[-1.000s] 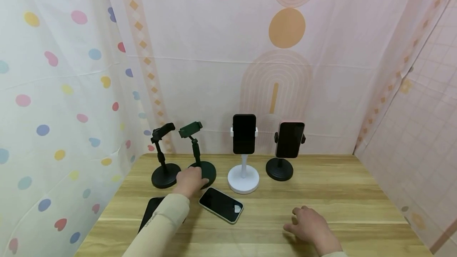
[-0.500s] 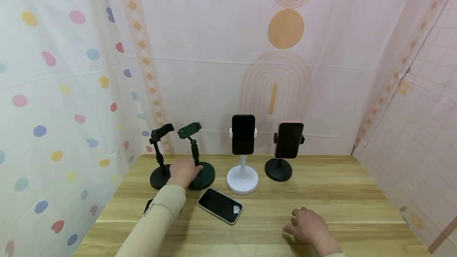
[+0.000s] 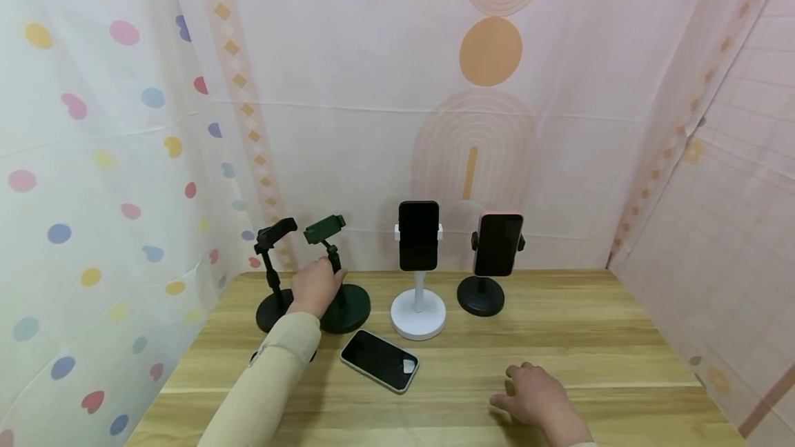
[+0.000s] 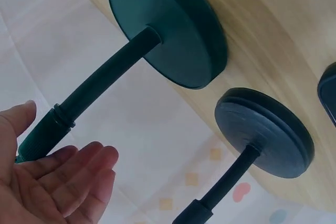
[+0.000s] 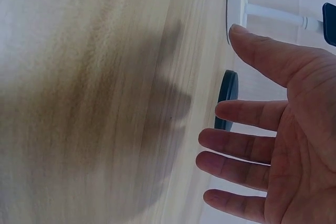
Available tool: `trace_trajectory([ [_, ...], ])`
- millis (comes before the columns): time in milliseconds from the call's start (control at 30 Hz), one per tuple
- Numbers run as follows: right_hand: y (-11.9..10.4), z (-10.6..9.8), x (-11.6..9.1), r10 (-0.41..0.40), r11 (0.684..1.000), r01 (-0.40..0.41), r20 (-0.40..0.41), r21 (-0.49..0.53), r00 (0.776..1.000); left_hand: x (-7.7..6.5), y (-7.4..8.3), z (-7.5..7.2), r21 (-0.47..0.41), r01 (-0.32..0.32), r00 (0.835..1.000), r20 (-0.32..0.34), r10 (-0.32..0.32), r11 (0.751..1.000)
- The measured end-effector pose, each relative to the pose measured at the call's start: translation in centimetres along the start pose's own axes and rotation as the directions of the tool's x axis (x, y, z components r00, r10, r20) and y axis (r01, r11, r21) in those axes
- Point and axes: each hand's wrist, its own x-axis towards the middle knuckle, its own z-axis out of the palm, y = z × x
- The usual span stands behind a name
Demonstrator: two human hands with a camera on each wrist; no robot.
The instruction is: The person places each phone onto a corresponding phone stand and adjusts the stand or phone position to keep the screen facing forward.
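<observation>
Left hand (image 3: 315,288) parted around the green phone stand (image 3: 352,308), which sits between black stand (image 3: 270,310) and white stand (image 3: 417,319)! Right hand (image 3: 535,395) spread above the table (image 3: 447,399), empty. Best close softly, tipping nothing.

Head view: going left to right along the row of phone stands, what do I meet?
Black round-based stand without a phone → dark green round-based stand → white round-based stand holding a black rectangular phone → black round-based stand holding a pink-edged rectangular phone.
</observation>
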Motion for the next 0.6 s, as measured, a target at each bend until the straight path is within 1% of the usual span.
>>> trace_trajectory([
  [133, -0.06, 0.07, -0.04, -0.005, 1.0, 0.005, -0.004, 0.003, 1.0, 0.28, -0.1, 0.0, -0.037, 0.015, 1.0, -0.007, -0.015, 0.999],
  [267, -0.09, 0.15, -0.1, -0.008, 1.0, 0.008, -0.01, -0.001, 1.0, 0.45, -0.39, 0.17, -0.122, 0.041, 0.999, -0.014, -0.043, 0.992],
  [400, -0.11, 0.17, -0.15, -0.006, 1.0, 0.006, -0.015, -0.003, 1.0, 0.56, -0.4, 0.31, -0.187, 0.037, 0.999, -0.028, -0.043, 0.982],
  [600, -0.09, 0.29, -0.13, 0.002, 1.0, -0.002, -0.011, -0.001, 1.0, 0.52, -0.05, 0.34, -0.208, 0.005, 0.999, -0.052, -0.016, 0.978],
])
